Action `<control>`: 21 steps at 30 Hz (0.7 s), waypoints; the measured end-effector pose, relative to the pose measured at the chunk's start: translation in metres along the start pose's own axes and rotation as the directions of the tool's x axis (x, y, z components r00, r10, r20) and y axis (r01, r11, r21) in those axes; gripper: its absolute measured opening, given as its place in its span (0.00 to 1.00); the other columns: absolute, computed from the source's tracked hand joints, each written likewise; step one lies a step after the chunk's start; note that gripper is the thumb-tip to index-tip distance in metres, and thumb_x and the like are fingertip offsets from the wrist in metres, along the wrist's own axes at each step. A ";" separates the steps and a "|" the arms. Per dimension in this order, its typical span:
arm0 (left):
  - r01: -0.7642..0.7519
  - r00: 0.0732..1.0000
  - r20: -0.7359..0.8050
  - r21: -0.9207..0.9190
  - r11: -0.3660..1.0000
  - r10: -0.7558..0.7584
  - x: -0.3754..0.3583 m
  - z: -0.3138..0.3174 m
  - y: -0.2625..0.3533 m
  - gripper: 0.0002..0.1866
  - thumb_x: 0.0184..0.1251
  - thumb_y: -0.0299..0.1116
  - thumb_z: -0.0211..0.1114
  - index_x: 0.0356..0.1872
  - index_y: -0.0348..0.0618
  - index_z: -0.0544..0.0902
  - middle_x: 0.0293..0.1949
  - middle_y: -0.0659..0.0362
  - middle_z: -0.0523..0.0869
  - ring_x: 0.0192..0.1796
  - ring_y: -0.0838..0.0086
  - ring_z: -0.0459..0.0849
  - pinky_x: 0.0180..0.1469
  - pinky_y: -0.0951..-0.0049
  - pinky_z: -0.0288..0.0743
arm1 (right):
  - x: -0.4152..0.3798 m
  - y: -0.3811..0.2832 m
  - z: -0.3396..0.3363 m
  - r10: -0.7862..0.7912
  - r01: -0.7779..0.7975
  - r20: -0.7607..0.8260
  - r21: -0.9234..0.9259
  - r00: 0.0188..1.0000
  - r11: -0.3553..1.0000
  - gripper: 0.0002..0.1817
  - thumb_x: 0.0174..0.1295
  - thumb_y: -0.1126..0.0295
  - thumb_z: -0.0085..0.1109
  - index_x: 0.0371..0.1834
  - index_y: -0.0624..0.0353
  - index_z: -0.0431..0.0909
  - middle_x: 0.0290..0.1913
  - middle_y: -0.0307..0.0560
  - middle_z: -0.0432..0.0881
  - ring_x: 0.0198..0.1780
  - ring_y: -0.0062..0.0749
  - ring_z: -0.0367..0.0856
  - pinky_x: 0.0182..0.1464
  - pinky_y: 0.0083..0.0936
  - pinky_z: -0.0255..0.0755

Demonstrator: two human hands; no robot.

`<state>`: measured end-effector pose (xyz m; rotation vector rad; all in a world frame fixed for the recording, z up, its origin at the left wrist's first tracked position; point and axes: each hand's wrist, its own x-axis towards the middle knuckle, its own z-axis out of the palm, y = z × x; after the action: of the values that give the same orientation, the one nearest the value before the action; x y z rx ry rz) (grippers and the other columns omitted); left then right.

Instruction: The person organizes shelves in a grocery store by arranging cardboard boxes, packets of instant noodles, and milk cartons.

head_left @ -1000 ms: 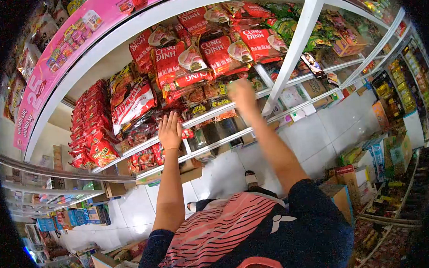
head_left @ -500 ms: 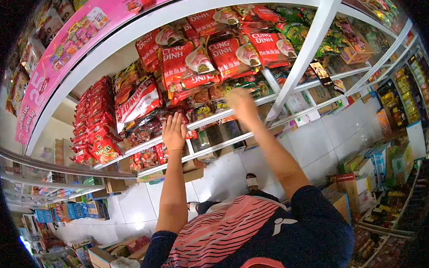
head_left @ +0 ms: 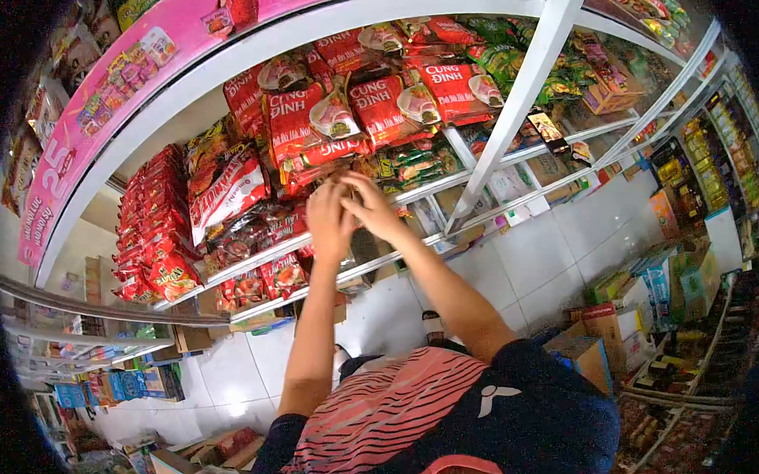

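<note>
Both hands are close together over the front of the shelf, below the red Cung Dinh noodle packs [head_left: 296,127]. My left hand [head_left: 329,215] reaches up with its fingers bent over small packets near the shelf edge; its fingertips are partly hidden. My right hand [head_left: 370,208] lies beside it, fingers toward the left hand and overlapping it. Whether either holds a packet cannot be made out. To the left lie a large red and white pack [head_left: 227,192] and a stack of red noodle packs [head_left: 155,211]. Green packets [head_left: 423,162] are to the right.
A white upright post [head_left: 517,98] and metal shelf rail [head_left: 263,256] frame the shelf. A phone [head_left: 548,129] rests on the right side. Cardboard boxes [head_left: 580,355] stand on the tiled floor [head_left: 390,312]. A pink banner [head_left: 123,79] runs along the upper left.
My right hand has moved left to meet my left hand, which has shifted right and up from the shelf edge. The view has shifted slightly.
</note>
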<state>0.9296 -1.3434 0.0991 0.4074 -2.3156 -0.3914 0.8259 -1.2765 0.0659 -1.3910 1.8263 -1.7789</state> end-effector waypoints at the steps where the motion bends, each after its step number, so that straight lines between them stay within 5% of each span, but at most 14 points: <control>1: -0.060 0.994 -0.076 0.155 0.986 0.073 0.004 0.012 0.011 0.20 0.54 0.40 0.57 0.47 0.41 0.74 0.51 0.51 0.73 0.54 0.56 0.69 0.56 0.55 0.58 | -0.012 -0.007 -0.022 0.017 -0.017 -0.001 0.113 1.000 0.993 0.21 0.59 0.66 0.53 0.56 0.60 0.67 0.58 0.49 0.67 0.55 0.32 0.69 0.56 0.26 0.63; 3: 0.055 0.998 -0.017 0.256 0.965 -0.053 0.005 0.039 0.001 0.18 0.54 0.40 0.58 0.45 0.44 0.76 0.48 0.54 0.75 0.54 0.58 0.69 0.57 0.54 0.58 | -0.046 -0.017 -0.088 0.248 -0.296 0.210 0.242 0.946 0.924 0.18 0.59 0.64 0.54 0.50 0.62 0.72 0.47 0.45 0.76 0.49 0.27 0.73 0.53 0.24 0.65; 4: 0.064 0.998 -0.029 0.252 0.966 -0.058 0.008 0.035 -0.001 0.18 0.54 0.40 0.58 0.45 0.44 0.76 0.48 0.54 0.75 0.54 0.58 0.69 0.57 0.54 0.58 | -0.066 -0.022 -0.123 0.321 -0.345 0.154 0.167 0.934 0.924 0.14 0.59 0.64 0.55 0.44 0.61 0.77 0.40 0.41 0.80 0.40 0.21 0.76 0.45 0.19 0.70; 5: 0.103 0.995 -0.026 0.258 0.961 -0.100 0.009 0.026 -0.004 0.16 0.54 0.40 0.58 0.43 0.44 0.77 0.47 0.55 0.75 0.54 0.59 0.69 0.57 0.55 0.58 | -0.085 0.004 -0.167 0.441 -0.454 0.177 0.035 0.880 0.891 0.13 0.57 0.64 0.57 0.40 0.61 0.79 0.35 0.42 0.81 0.36 0.23 0.77 0.40 0.19 0.71; 6: 0.147 0.989 -0.021 0.265 0.953 -0.147 0.005 0.019 -0.010 0.15 0.54 0.40 0.59 0.40 0.45 0.78 0.45 0.55 0.75 0.54 0.60 0.69 0.57 0.55 0.58 | -0.101 0.010 -0.204 0.489 -0.490 0.040 0.066 0.872 0.869 0.13 0.55 0.64 0.57 0.38 0.62 0.79 0.30 0.41 0.81 0.31 0.25 0.77 0.36 0.20 0.71; 7: 0.148 0.988 -0.076 0.254 0.956 -0.133 -0.003 0.012 -0.027 0.11 0.53 0.37 0.60 0.36 0.44 0.78 0.42 0.55 0.76 0.52 0.59 0.70 0.56 0.58 0.60 | -0.106 0.012 -0.248 0.400 -0.398 -0.039 -0.240 0.915 0.886 0.13 0.55 0.63 0.56 0.35 0.63 0.79 0.30 0.43 0.81 0.31 0.26 0.77 0.36 0.21 0.71; 8: 0.122 0.990 -0.108 0.275 0.954 -0.095 -0.012 -0.001 -0.046 0.08 0.52 0.34 0.60 0.32 0.43 0.77 0.40 0.53 0.76 0.48 0.57 0.71 0.53 0.59 0.62 | -0.107 0.017 -0.282 0.351 -0.363 -0.155 -0.051 0.923 0.931 0.11 0.56 0.65 0.54 0.32 0.63 0.77 0.27 0.42 0.80 0.29 0.26 0.77 0.35 0.22 0.71; 9: 0.180 0.979 -0.148 0.275 0.945 -0.144 -0.021 -0.024 -0.050 0.07 0.51 0.31 0.60 0.31 0.41 0.77 0.39 0.51 0.76 0.46 0.56 0.72 0.52 0.57 0.63 | -0.099 0.012 -0.304 0.352 -0.404 -0.362 -0.078 0.863 0.911 0.10 0.56 0.66 0.51 0.31 0.64 0.75 0.29 0.41 0.79 0.32 0.26 0.76 0.36 0.22 0.69; 10: 0.234 0.955 -0.241 0.260 0.937 -0.172 -0.035 -0.041 -0.064 0.08 0.51 0.31 0.60 0.31 0.40 0.77 0.39 0.50 0.76 0.45 0.55 0.72 0.50 0.57 0.64 | -0.099 0.066 -0.345 0.187 -0.394 -0.583 -0.251 0.790 0.884 0.07 0.54 0.69 0.51 0.28 0.63 0.73 0.31 0.40 0.78 0.34 0.26 0.74 0.37 0.23 0.67; 12: 0.318 0.922 -0.341 0.396 0.861 -0.183 -0.061 -0.068 -0.074 0.08 0.51 0.31 0.61 0.32 0.40 0.77 0.39 0.50 0.76 0.46 0.53 0.72 0.48 0.56 0.65 | -0.060 0.062 -0.368 -0.060 -0.317 -0.498 -0.635 0.865 0.705 0.05 0.51 0.73 0.54 0.27 0.62 0.71 0.29 0.47 0.75 0.36 0.36 0.71 0.42 0.30 0.64; 13: 0.336 0.903 -0.399 0.416 0.845 -0.163 -0.067 -0.075 -0.077 0.08 0.51 0.32 0.61 0.32 0.40 0.77 0.39 0.49 0.76 0.46 0.52 0.72 0.48 0.55 0.65 | -0.046 0.101 -0.395 -0.021 -0.314 -0.482 -0.603 0.876 0.734 0.06 0.50 0.72 0.55 0.29 0.62 0.71 0.31 0.50 0.75 0.40 0.42 0.70 0.46 0.32 0.63; 15: 0.414 0.874 -0.442 0.456 0.788 -0.203 -0.070 -0.073 -0.080 0.08 0.52 0.32 0.61 0.32 0.40 0.77 0.39 0.50 0.76 0.46 0.52 0.72 0.48 0.55 0.65 | -0.016 0.106 -0.396 -0.231 -0.222 -0.386 -0.826 0.893 0.519 0.06 0.55 0.70 0.51 0.32 0.61 0.72 0.29 0.50 0.75 0.34 0.42 0.72 0.42 0.30 0.65; 17: 0.518 0.837 -0.446 0.463 0.719 -0.316 -0.064 -0.067 -0.079 0.10 0.51 0.34 0.61 0.32 0.40 0.79 0.39 0.51 0.77 0.47 0.53 0.72 0.47 0.54 0.65 | 0.002 0.110 -0.397 -0.079 -0.311 -0.387 -0.833 0.919 0.457 0.14 0.54 0.63 0.54 0.37 0.61 0.74 0.38 0.56 0.76 0.43 0.49 0.73 0.46 0.37 0.65; 21: 0.393 0.918 -0.266 0.500 0.771 -0.295 -0.019 -0.027 -0.044 0.13 0.49 0.39 0.62 0.34 0.44 0.80 0.38 0.53 0.78 0.48 0.59 0.72 0.43 0.55 0.67 | 0.019 0.115 -0.417 0.150 -0.612 -0.594 -0.758 0.790 0.226 0.17 0.52 0.57 0.56 0.36 0.61 0.74 0.39 0.54 0.77 0.43 0.49 0.73 0.46 0.41 0.64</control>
<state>0.9699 -1.3795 0.0884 1.1199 -2.1430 0.1530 0.4617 -1.0428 0.0708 -0.5104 3.3612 -0.6003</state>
